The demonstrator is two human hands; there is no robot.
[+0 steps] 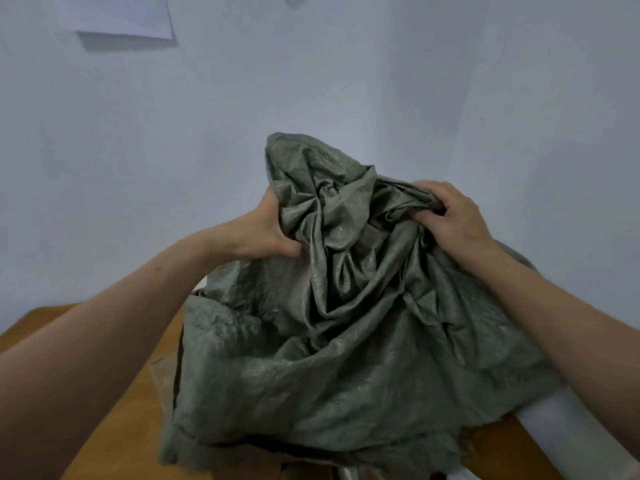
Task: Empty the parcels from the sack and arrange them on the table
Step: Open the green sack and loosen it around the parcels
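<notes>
A large grey-green woven sack (346, 341) is held up over the wooden table (114, 393), crumpled and bunched at its top. My left hand (270, 226) grips a fold on the sack's left side. My right hand (450, 213) clutches the gathered cloth on the right. The sack's lower edge hangs down onto the table. A white parcel (568, 420) shows under the sack's right edge, and a pale corner (201, 289) peeks out at the sack's left side. Whatever else lies inside or beneath the sack is hidden.
A pale blue-white wall (311, 81) stands close behind the table. A white sheet of paper (117, 15) hangs on it at the upper left. Bare brown tabletop shows at the lower left.
</notes>
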